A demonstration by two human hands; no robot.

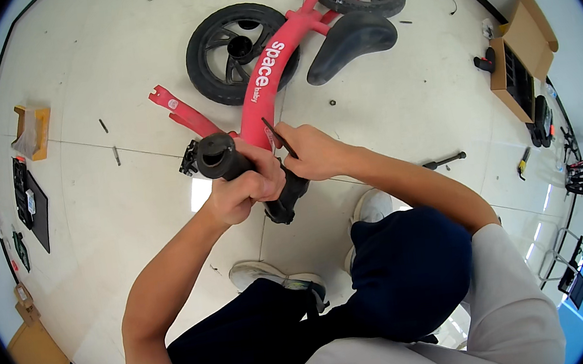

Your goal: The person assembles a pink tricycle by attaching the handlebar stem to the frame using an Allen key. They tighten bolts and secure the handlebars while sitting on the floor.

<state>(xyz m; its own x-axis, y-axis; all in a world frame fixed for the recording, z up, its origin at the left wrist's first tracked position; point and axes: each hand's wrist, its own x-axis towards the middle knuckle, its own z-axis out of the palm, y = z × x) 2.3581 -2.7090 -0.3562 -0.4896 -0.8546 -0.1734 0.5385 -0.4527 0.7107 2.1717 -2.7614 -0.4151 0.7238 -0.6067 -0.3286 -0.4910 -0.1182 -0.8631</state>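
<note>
Hands on red balance bike handlebar

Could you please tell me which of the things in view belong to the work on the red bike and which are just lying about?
In use:
left hand gripping the black handlebar grip
right hand holding a thin dark tool
red bike frame

Lying about:
cardboard box
loose black rod
black tray
</note>
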